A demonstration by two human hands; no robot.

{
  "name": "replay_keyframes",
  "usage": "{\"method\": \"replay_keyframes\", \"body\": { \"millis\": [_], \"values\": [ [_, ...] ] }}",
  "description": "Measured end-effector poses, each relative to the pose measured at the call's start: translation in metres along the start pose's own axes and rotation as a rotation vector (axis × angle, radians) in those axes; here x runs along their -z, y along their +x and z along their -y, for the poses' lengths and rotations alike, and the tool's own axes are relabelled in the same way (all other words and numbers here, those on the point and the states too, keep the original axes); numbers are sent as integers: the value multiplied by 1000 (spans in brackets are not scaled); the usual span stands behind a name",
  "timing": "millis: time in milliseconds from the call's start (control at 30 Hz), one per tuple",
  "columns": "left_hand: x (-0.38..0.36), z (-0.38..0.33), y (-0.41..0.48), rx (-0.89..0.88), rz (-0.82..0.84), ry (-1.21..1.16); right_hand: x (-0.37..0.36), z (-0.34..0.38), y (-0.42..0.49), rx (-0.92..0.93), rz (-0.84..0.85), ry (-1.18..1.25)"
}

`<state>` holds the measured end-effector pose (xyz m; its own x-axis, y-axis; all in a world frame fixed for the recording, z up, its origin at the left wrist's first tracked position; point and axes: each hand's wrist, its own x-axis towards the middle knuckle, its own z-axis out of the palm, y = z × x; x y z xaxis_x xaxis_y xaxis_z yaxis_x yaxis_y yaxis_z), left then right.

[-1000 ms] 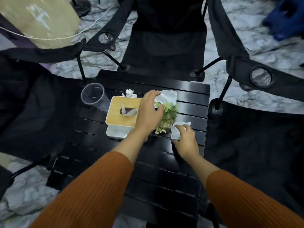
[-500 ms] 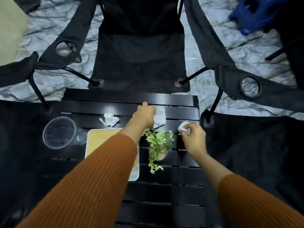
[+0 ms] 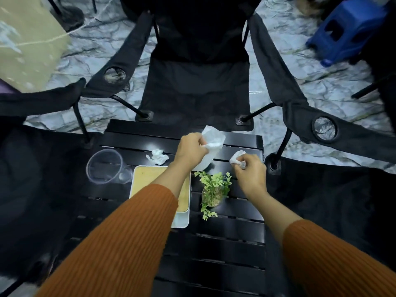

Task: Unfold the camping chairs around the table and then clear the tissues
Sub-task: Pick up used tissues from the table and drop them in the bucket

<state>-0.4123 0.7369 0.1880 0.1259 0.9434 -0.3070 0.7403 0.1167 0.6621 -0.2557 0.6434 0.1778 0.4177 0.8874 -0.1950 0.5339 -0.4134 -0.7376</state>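
My left hand (image 3: 190, 150) grips a large white tissue (image 3: 211, 144) and lifts it off the far part of the black slatted table (image 3: 214, 234). My right hand (image 3: 249, 171) pinches a small crumpled tissue (image 3: 236, 159) near the table's far right corner. A third crumpled tissue (image 3: 157, 157) lies on the table, left of my left hand. Unfolded black camping chairs stand around the table: one at the far side (image 3: 197, 88), one on the left (image 3: 32, 179), one on the right (image 3: 334, 196).
A clear plastic cup (image 3: 105, 167) stands at the table's left. A tissue box with a wooden lid (image 3: 145, 179) lies under my left forearm. A small green plant in a glass (image 3: 213, 189) sits between my arms. A blue stool (image 3: 345, 28) stands on the marble floor, far right.
My left hand has picked the large tissue up from the table. My right hand has kept hold of the small crumpled tissue and raised it. The view tilted toward the far chair.
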Motion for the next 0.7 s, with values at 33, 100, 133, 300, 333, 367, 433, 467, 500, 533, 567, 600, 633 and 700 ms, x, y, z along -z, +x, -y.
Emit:
{"method": "replay_keyframes", "body": {
  "millis": [33,100,133,300,333,367,433,467,500,533,567,600,633,700],
  "values": [
    [6,-1,-10,2,-43,-51,2,7,-3,28,7,3],
    [18,-1,-33,-2,-130,-127,6,21,-11,93,28,-4],
    [24,0,-45,-5,-171,-151,7,28,-17,132,32,-11],
    [57,14,-120,79,-335,-309,8,67,-59,319,83,-7],
    [64,20,-136,98,-365,-325,7,75,-70,359,107,-5],
    [70,27,-153,116,-396,-329,4,81,-83,402,132,1],
    [81,44,-189,168,-466,-316,-4,94,-111,475,189,5],
    [85,55,-208,204,-503,-317,-9,100,-125,504,222,-3],
    [90,66,-227,240,-538,-332,-16,105,-140,535,258,-13],
    [94,77,-247,275,-568,-358,-22,111,-155,569,294,-20],
    [98,89,-266,309,-596,-389,-30,116,-170,601,328,-20],
    [101,101,-286,342,-626,-420,-39,120,-185,632,358,-18],
    [103,115,-305,373,-657,-450,-49,123,-201,660,385,-21],
    [104,144,-345,437,-711,-502,-70,124,-236,692,445,-27]
  ]
}}
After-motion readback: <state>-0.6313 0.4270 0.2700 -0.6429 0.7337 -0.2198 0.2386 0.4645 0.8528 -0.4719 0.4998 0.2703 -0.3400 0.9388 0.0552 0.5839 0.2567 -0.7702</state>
